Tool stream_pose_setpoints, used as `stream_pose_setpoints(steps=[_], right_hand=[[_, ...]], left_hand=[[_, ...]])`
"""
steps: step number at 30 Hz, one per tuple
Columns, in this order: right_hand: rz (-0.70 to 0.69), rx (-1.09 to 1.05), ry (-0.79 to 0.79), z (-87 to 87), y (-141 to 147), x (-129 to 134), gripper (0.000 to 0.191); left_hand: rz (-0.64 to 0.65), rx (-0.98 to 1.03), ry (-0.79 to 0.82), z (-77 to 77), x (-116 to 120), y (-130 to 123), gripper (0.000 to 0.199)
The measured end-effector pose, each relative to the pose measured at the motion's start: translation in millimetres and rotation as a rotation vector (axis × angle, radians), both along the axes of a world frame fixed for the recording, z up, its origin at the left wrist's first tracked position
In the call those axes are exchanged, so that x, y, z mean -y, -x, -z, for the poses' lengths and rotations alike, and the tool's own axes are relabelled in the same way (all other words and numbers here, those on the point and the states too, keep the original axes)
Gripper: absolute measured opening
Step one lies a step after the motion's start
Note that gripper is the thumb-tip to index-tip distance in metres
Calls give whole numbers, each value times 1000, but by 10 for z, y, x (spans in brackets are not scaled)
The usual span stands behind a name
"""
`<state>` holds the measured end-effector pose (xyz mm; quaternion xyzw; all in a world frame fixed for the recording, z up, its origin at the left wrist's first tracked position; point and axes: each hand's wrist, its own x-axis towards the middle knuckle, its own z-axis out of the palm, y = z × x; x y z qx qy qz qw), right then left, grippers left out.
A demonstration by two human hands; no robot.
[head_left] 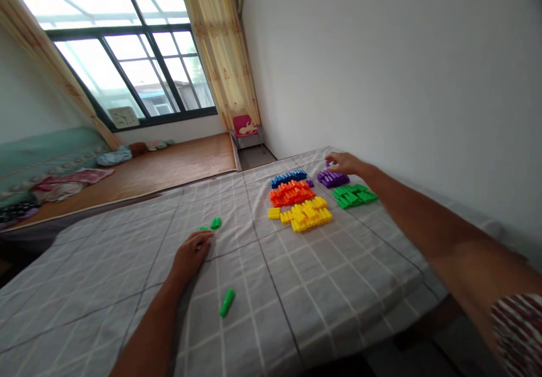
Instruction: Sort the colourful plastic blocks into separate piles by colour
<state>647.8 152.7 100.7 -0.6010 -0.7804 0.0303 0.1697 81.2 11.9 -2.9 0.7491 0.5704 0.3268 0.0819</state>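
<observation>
My right hand [345,163] is at the far side of the table, its fingers pinched on a small purple plastic piece [327,163]. Right below it lies a stack of purple pieces [333,178]. A green stack [354,196] is nearer, under the right wrist's side. My left hand [192,253] rests on the cloth at centre left with its fingers curled in, and nothing shows between them. Just beyond its fingertips lies a green plastic piece [215,223], with another partly hidden behind the fingers. One more green piece [227,302] lies nearer to me.
Stacks of blue [289,178], orange [292,194] and yellow pieces [310,215] stand left of the purple ones. A grey checked cloth [237,264] covers the table. A white wall [381,66] borders the right side. Behind are a low bed platform [190,159] and a pink chair [243,123].
</observation>
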Motion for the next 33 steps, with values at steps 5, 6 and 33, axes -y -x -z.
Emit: stream_pose_setpoints(steps=[5, 6, 33], right_hand=[[-20, 58, 166, 147, -555, -155, 55], [-42, 59, 182, 184, -574, -170, 57], [-127, 457, 217, 328, 670, -381, 41]], left_hand=[[-17, -83, 43, 0, -26, -13, 39], [-23, -86, 54, -8, -21, -11, 39], [-30, -52, 135, -45, 42, -43, 39]])
